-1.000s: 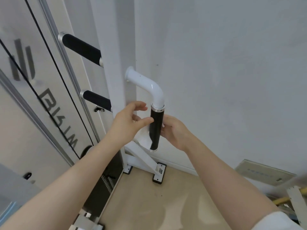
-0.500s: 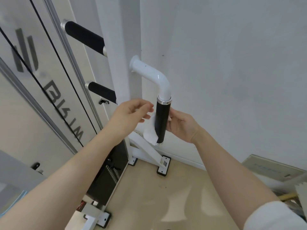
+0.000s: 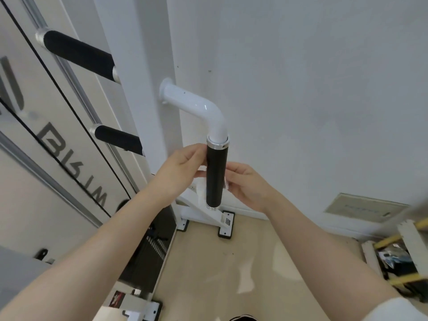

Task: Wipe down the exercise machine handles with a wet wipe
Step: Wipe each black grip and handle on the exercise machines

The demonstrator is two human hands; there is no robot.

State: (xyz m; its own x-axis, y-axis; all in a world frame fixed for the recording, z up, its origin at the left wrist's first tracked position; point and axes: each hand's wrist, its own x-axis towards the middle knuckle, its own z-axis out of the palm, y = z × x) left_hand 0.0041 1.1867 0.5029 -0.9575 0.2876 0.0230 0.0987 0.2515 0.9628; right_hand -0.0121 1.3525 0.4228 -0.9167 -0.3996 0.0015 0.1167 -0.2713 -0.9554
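Note:
A black vertical handle grip point(image 3: 216, 174) hangs from a bent white tube point(image 3: 196, 107) fixed to the machine's white post. A white wet wipe point(image 3: 201, 188) passes behind the grip, showing on both sides of it. My left hand point(image 3: 179, 172) pinches the wipe at the grip's left side. My right hand point(image 3: 247, 184) pinches the wipe's other end at the grip's right side. Two more black handles jut from the frame at the left, an upper handle point(image 3: 78, 55) and a lower handle point(image 3: 118, 139).
The machine's white base feet point(image 3: 225, 224) stand on the beige floor below the grip. A cable and guide rail point(image 3: 76, 89) run diagonally at the left. A wall is close behind. Yellow-and-white clutter point(image 3: 403, 249) sits at the right edge.
Both hands have risen slightly along the grip, with the wipe held behind it. The camera has shifted, so the handle now sits lower and more central in view.

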